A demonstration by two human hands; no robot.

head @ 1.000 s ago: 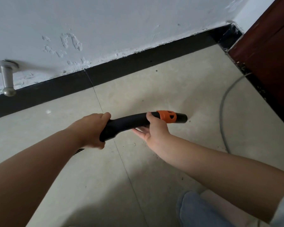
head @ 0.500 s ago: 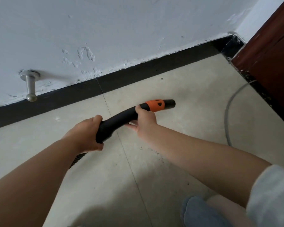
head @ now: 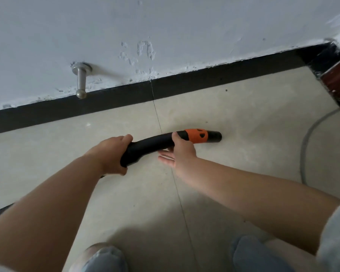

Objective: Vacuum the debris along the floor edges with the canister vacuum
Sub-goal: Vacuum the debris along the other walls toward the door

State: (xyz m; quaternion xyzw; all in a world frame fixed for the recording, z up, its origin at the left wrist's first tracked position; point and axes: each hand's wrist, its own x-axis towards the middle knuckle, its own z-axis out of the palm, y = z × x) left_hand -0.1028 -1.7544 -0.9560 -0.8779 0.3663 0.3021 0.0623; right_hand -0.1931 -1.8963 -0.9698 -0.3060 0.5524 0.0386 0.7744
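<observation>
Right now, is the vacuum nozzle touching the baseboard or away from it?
Away. The nozzle points right over open floor tile, with bare tile between it and the black baseboard. Whether its tip touches the floor, cannot tell.

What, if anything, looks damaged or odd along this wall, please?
The white wall paint is chipped and flaking, most above the black baseboard near the metal doorstop. A loose grey cable trails across the floor at right.
</observation>
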